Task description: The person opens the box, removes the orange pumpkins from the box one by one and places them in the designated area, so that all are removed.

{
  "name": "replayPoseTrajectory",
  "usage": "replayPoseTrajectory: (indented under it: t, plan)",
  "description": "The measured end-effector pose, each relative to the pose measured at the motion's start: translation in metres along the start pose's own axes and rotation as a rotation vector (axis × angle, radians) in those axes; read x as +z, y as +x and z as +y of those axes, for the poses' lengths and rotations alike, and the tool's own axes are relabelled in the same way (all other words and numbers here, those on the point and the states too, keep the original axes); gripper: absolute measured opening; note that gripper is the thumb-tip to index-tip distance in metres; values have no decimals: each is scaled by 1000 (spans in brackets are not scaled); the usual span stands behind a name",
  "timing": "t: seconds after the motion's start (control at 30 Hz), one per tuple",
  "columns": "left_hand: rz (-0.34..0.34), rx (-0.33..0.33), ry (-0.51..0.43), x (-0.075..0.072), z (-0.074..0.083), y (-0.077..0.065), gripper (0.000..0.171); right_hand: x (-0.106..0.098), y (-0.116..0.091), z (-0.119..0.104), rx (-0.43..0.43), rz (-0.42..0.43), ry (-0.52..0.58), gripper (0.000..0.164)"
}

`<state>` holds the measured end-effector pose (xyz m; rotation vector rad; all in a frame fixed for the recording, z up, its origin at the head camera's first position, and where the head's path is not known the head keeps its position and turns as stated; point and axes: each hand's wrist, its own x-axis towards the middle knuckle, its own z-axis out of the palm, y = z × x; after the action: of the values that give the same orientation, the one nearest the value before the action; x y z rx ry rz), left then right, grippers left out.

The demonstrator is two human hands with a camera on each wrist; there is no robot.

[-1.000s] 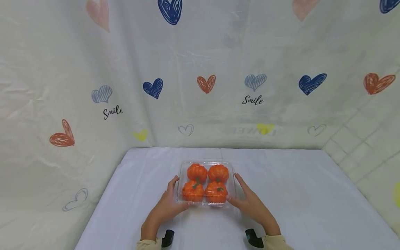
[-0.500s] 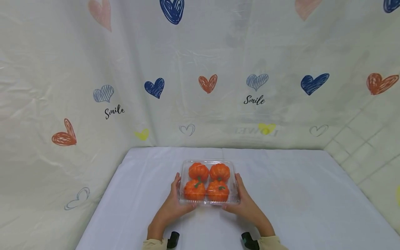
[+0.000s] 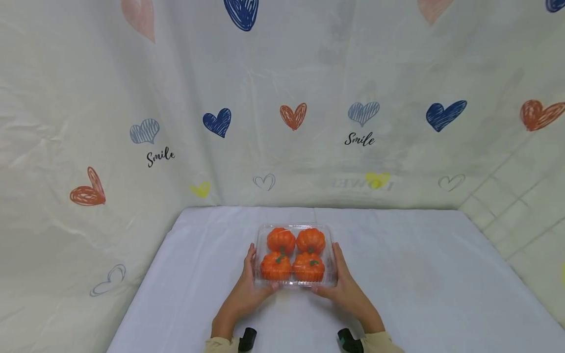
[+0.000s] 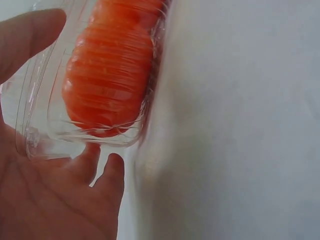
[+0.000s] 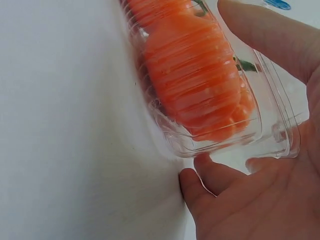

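Observation:
A clear plastic clamshell box (image 3: pixel 293 226) stands on the white-covered table, holding several small orange toy pumpkins (image 3: pixel 276 266) with green stems. At its left side, my left hand (image 3: pixel 244 291) grips it, thumb along the near edge and fingers reaching up the side. My right hand (image 3: pixel 347 290) mirrors this on the right side. In the left wrist view, the thumb (image 4: pixel 35 37) lies at the box's rim and fingertips reach below its corner. From the right wrist, the thumb (image 5: pixel 270 35) shows over the rim, with fingers under the end. An orange pumpkin (image 5: pixel 195 75) shows through the ribbed wall.
The table (image 3: pixel 419 274) has a white cloth, and its far edge meets a pale curtain (image 3: pixel 318 73) printed with hearts and "Smile". A black wrist device (image 3: pixel 247 339) sits below the left hand, another black device (image 3: pixel 350 340) below the right.
Both hands have drawn in closer round the box, the thumbs sliding toward each other along its near edge. The box has shifted slightly away from me.

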<state>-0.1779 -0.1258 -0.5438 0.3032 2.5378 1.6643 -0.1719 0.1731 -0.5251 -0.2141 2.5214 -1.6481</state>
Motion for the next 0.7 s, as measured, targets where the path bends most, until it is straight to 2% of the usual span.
replayPoseTrajectory:
  t: [0.43,0.6,0.7]
  plan:
    - [45,116,130,-2,-4,-1,85,-3,0,2,-29,-10,21,129]
    - [110,169,192,-5,0,-3,68,-4,-1,2,-7,-24,22,125]
    - [118,182,188,-5,1,-3,65,-5,-2,2,4,-25,43,124]
